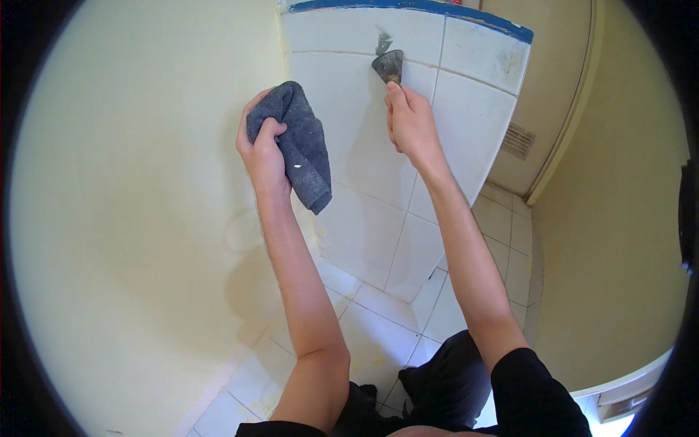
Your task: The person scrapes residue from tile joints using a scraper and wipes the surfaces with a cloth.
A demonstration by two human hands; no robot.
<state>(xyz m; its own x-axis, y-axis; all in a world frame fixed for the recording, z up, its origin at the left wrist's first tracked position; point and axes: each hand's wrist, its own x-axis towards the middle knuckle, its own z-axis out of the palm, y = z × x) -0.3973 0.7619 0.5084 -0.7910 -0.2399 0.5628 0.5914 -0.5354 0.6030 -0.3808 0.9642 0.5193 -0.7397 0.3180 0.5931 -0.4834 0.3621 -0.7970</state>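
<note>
Small putty knife (389,65), dark blade pressed flat against the white tiled wall (364,167), high up near its top edge, just under the blue tape strip (437,9) and beside a vertical grout line; a grey smear directly above the blade. Gripped firmly in the right hand (409,124), fingers wrapped tight around the handle, handle itself hidden. Held in the left hand (263,153), close to the left edge of the same wall, a grey cloth (302,146), fist shut around its upper part, the rest hanging loose. Further out, cream painted wall (131,204) at left, tiled floor (378,328) below, vent grille (518,140) at right. Possible trouble: blade tilted too steeply, probably scratching the glaze or digging into grout; smear maybe spreading wider.
</note>
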